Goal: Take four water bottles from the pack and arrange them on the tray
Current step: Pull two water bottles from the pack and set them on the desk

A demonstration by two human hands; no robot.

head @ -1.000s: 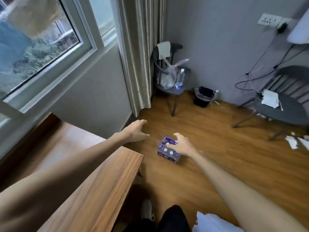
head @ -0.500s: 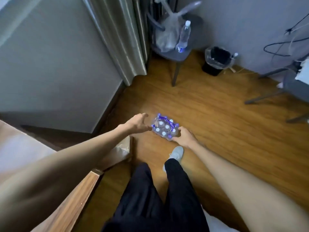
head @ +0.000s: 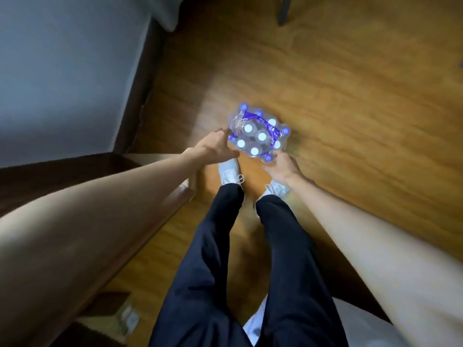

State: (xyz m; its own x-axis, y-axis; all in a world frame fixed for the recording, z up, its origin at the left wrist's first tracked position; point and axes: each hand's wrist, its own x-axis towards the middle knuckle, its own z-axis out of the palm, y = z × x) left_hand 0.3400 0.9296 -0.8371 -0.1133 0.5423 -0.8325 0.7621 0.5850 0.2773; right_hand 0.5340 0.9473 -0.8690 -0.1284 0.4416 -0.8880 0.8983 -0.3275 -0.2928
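At the left edge of the frame our desk (head: 160, 211) juts toward the legs, so we want to lift clear of its corner. Our left hand (head: 213, 146), fingers spread, touches the pack (head: 258, 134) at its left side; the pack sits on the floor (head: 350, 96) just above centre. Our right hand (head: 281, 166), open, cups its lower right corner. We should grip low on both sides. Our shoes (head: 229, 171) stand just below; no tray shows.
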